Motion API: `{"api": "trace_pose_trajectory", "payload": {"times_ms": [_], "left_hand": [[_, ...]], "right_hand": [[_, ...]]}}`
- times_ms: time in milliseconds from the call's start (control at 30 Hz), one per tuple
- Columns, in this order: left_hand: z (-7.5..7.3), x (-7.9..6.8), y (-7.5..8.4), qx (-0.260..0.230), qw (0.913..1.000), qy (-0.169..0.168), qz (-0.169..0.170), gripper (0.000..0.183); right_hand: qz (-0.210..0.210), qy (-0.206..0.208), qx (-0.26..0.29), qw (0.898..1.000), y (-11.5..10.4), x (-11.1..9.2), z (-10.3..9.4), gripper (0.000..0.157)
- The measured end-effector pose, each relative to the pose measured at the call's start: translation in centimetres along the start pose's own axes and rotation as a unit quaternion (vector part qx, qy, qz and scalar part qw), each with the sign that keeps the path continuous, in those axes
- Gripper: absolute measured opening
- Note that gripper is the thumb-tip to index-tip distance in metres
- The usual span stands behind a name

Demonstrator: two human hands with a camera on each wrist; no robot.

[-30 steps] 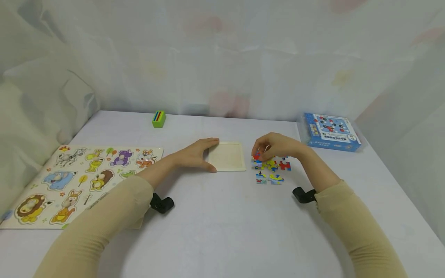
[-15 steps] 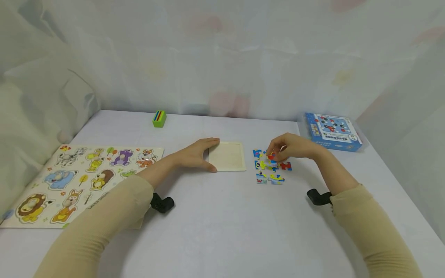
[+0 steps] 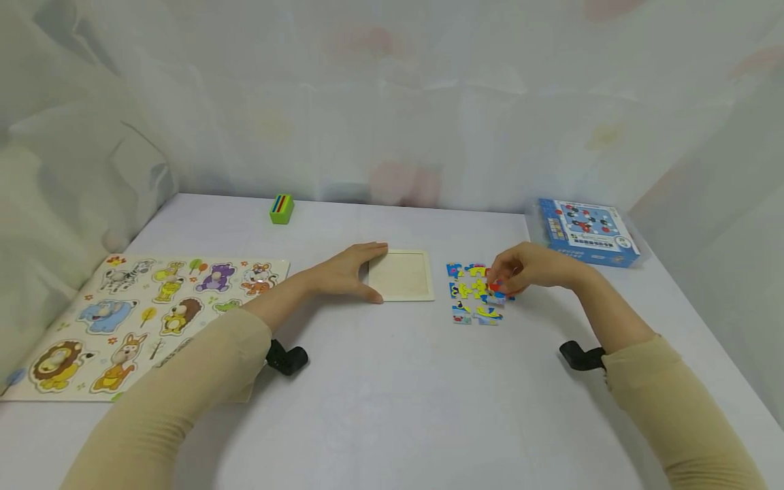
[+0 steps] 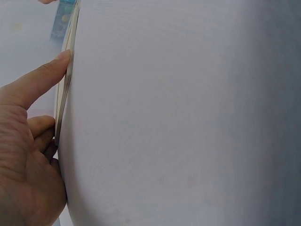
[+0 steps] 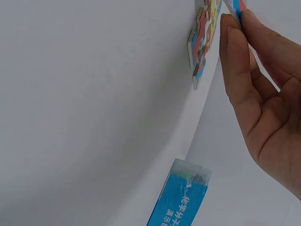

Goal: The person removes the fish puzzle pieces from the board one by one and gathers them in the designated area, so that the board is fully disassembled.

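Note:
My left hand holds the left side of a small, pale wooden puzzle tray, thumb at the near corner and fingers at the far one. In the left wrist view the thumb lies along the tray's edge. Between thumb and fingertips my right hand pinches a red and blue jigsaw piece, above the right side of the laid-out pieces. Those other jigsaw pieces, yellow, blue and red, lie in loose rows right of the tray, some hidden behind the right hand.
A large animal peg-puzzle board lies on the left, under the left forearm. At the back stands a small green block with coloured stripes. A blue box in clear plastic sits at the back right. Pale cloth hangs behind the table.
My right hand has moved right across the jigsaw pieces with the red and blue piece, uncovering the pieces on the left. The left hand and the tray have stayed put.

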State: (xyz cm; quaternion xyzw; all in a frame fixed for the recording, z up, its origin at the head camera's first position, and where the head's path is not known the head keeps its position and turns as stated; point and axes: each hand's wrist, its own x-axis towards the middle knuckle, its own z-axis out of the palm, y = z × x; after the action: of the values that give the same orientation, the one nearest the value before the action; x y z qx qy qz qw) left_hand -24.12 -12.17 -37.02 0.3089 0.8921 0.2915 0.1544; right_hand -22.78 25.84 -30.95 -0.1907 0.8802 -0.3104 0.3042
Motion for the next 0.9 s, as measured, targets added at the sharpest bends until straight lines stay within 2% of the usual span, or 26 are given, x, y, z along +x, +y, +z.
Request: {"api": "trace_pose_trajectory", "payload": {"times_ms": [333, 633, 900], "left_hand": [[0.0, 0.1, 0.0, -0.004, 1.0000, 0.000, -0.001, 0.105], [0.0, 0.1, 0.1, -0.004, 1.0000, 0.000, 0.000, 0.105], [0.0, 0.1, 0.1, -0.001, 1.0000, -0.001, 0.001, 0.104]], "right_hand": [[0.026, 0.001, -0.030, 0.999, 0.5, -1.1, 0.2, 0.017], [0.024, -0.012, -0.028, 0.999, 1.6, -2.0, 0.4, 0.019], [0.033, -0.020, 0.002, 0.999, 1.9, -2.3, 0.6, 0.022]]}}
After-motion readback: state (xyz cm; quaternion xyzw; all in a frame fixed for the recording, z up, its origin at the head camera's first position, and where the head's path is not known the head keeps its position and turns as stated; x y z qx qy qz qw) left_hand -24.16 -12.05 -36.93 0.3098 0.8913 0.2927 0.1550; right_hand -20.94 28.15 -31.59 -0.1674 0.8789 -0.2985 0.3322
